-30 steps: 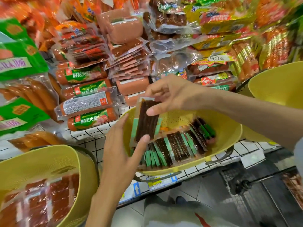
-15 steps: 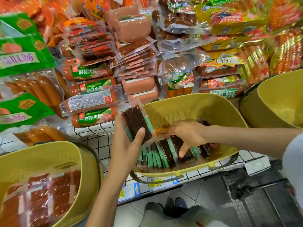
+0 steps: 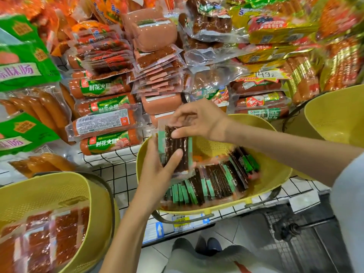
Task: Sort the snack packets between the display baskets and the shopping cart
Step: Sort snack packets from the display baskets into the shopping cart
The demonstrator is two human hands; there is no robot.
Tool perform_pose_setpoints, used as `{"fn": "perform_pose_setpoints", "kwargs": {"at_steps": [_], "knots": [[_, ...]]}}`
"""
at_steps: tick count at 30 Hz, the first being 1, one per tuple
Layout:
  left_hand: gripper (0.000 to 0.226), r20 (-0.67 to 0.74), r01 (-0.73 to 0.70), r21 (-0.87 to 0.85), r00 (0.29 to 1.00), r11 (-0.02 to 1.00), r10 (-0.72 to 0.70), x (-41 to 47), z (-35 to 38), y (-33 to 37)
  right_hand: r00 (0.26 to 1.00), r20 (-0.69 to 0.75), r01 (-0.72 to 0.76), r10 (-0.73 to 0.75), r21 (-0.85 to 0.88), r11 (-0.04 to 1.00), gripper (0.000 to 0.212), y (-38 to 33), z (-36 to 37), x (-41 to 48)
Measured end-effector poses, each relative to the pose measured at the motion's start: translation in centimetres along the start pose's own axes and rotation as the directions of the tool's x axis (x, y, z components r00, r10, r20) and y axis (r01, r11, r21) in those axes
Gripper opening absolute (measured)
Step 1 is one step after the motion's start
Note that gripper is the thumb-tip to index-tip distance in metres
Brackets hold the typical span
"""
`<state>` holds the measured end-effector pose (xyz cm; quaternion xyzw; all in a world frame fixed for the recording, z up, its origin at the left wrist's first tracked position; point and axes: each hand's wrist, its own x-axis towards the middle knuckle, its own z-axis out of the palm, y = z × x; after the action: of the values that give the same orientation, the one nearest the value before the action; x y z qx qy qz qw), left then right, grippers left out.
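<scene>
Here, both my grips hold one snack packet (image 3: 177, 148) above the middle basket (image 3: 275, 174) of three yellow ones. My left grip (image 3: 157, 174) curls round its lower end, and my right grip (image 3: 201, 121) pinches its top. The packet is clear plastic with dark brown strips and green side bands. Three green-labelled sausages (image 3: 110, 143) read "肘花火腿", and one price tag (image 3: 264, 74) reads "149".

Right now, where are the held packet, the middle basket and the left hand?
held packet (image 3: 175, 143): head view, its dark centre strip, between the fingers.
middle basket (image 3: 272, 168): head view, bare yellow inner wall on the right.
left hand (image 3: 157, 174): head view, middle of the hand, below the thumb.
</scene>
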<state>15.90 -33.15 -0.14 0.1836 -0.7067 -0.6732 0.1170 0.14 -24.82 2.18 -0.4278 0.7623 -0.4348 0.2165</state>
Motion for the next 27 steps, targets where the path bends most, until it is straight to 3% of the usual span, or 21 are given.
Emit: {"fn": "perform_pose_setpoints", "kwargs": {"at_steps": [3, 5, 6, 8, 10, 12, 14, 17, 20, 24, 27], "knots": [[0.038, -0.108, -0.013, -0.003, 0.994, 1.0, 0.013, -0.2, -0.8, -0.4, 0.999, -0.042, -0.024, 0.024, 0.002, 1.0, 0.007, 2.7, 0.0, -1.6], [0.041, -0.16, -0.039, 0.003, 0.986, 0.999, 0.039, -0.4, -1.2, -0.2, 0.981, 0.184, -0.024, 0.058, -0.178, 0.984, 0.012, 4.2, 0.8, -2.9], [0.044, -0.174, -0.048, 0.006, 0.984, 0.999, 0.049, -0.5, -1.3, -0.1, 0.936, 0.329, -0.01, 0.129, -0.34, 0.94, 0.021, 4.9, 1.5, -3.5], [0.046, -0.178, -0.052, -0.004, 0.983, 0.999, 0.051, -0.8, -1.3, 0.0, 0.829, 0.477, 0.13, 0.293, -0.673, 0.728, 0.048, 6.1, 2.6, -4.1], [0.047, -0.179, -0.044, -0.023, 0.983, 0.999, 0.039, -1.1, -1.4, -0.1, 0.735, 0.522, 0.193, 0.433, -0.773, 0.604, 0.072, 7.0, 2.8, -4.3], [0.046, -0.174, -0.033, -0.028, 0.984, 0.999, 0.028, -1.4, -1.5, -0.2, 0.666, 0.55, 0.145, 0.505, -0.759, 0.635, 0.087, 7.7, 2.4, -4.1], [0.04, -0.171, -0.02, -0.024, 0.985, 0.999, 0.016, -1.6, -1.6, -0.4, 0.643, 0.584, 0.13, 0.495, -0.721, 0.681, 0.097, 8.0, 1.7, -3.8], [0.035, -0.15, -0.002, -0.061, 0.989, 0.998, -0.007, -1.6, -1.5, -0.8, 0.594, 0.627, 0.105, 0.504, -0.682, 0.724, 0.099, 8.1, 0.4, -3.5], [0.035, -0.124, 0.016, -0.12, 0.992, 0.993, -0.031, -1.7, -1.4, -0.7, 0.639, 0.591, 0.071, 0.493, -0.683, 0.727, 0.086, 8.6, 0.2, -3.7], [0.043, -0.12, 0.025, -0.157, 0.992, 0.987, -0.044, -1.5, -1.4, -0.6, 0.828, 0.456, -0.017, 0.326, -0.561, 0.827, 0.05, 9.2, 0.6, -3.4], [0.044, -0.114, 0.037, -0.204, 0.992, 0.978, -0.061, -1.4, -1.4, -0.5, 0.902, 0.359, -0.057, 0.241, -0.455, 0.889, 0.025, 8.5, 0.4, -2.9]]}}
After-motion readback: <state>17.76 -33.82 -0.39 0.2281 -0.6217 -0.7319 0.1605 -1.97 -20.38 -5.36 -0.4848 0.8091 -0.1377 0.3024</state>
